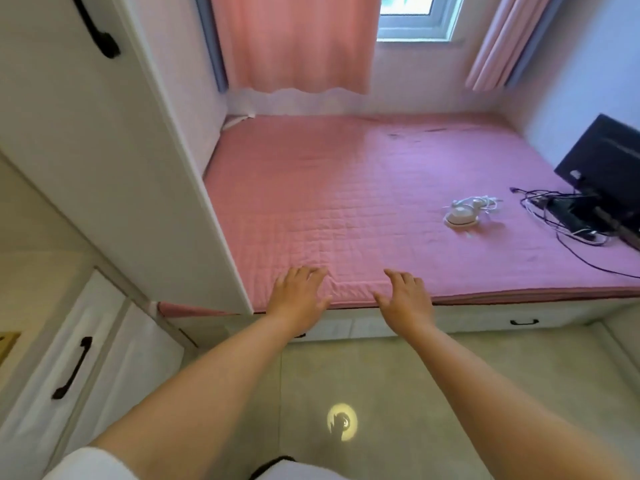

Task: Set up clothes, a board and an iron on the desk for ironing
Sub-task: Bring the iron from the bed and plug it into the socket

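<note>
I am in a home bedroom: a pink quilted mattress (363, 202) lies under my fingertips, pink curtains (294, 43) and a window (415, 19) beyond, white wardrobe doors (104, 161) to their left.

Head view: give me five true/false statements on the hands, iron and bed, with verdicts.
1. Both hands rest at the near edge of the pink mattress pad. True: the left hand and right hand lie there with fingers spread.
2. The right hand holds the iron. False: the white iron lies on the pad far to the right, away from both hands.
3. A dark monitor with tangled black cables sits at the bed's right side. True.
4. The pink curtain covers the whole window. False: part of the window shows to its right.
5. Clothes are piled on the pad. False: no clothes are visible on it.
</note>
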